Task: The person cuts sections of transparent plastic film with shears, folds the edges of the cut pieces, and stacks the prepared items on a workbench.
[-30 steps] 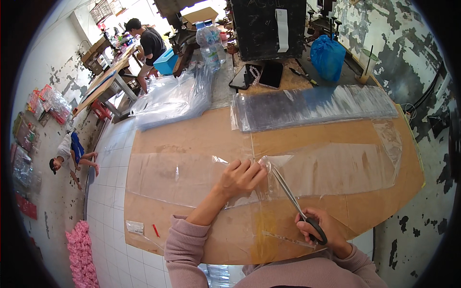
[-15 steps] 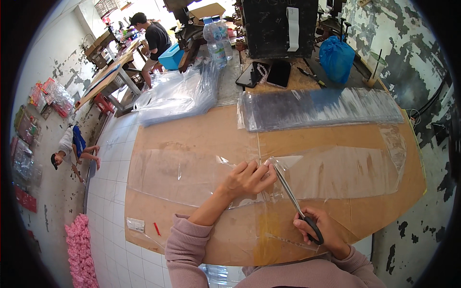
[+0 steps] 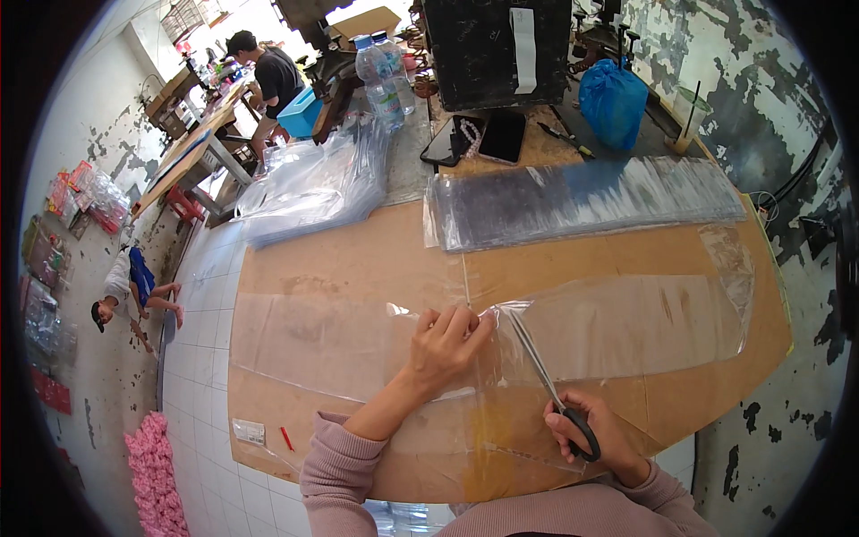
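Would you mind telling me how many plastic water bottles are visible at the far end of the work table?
2. Both plastic water bottles stand side by side at the table's far edge, left of the black box: one on the left, the other just right of it. Others may be hidden behind the clutter.

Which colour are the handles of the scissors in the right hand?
Black, seen in the head view: the scissors have black handles in the right hand.

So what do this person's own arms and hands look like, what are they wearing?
Both arms wear long, dusty pink sleeves with ribbed cuffs ending at the wrists. The left hand and right hand are bare: no gloves, and no rings or watch that I can make out.
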Demonstrator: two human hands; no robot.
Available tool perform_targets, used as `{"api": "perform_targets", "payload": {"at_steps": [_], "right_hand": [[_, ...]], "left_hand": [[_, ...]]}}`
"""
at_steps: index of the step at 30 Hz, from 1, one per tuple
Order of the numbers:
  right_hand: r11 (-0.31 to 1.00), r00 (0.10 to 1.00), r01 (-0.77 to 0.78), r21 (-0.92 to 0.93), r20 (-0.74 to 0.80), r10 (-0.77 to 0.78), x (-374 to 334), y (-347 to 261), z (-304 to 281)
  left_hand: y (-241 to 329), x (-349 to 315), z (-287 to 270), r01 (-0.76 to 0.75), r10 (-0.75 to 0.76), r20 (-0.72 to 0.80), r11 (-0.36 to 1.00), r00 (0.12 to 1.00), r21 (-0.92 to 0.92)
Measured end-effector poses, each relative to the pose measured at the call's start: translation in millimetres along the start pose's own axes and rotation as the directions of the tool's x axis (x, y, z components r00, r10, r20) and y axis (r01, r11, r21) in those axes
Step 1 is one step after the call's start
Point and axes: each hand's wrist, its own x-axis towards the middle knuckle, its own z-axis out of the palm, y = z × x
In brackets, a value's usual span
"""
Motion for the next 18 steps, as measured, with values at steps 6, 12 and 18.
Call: {"api": "perform_targets", "payload": {"at_steps": [6,12,18], "right_hand": [[0.999,0.999,-0.035,0.037,0.03,0.034,-3.3,1.0,2.6],[0.998,0.999,-0.034,0.046,0.016,0.033,1.5,1.6,5.5],[0.998,0.998,-0.059,0.01,0.002,0.059,5.6,1.6,6.5]], "left_hand": [[0.0,-2.1,2.7,-0.065,0.068,0.022,0.988,0.997,-0.137],[2.1,-2.4,5.2,-0.065,0.069,0.018,0.983,0.997,-0.172],[1.5,-3.1,5.5,-0.102,0.1,-0.023,0.986,0.995,-0.135]]}}
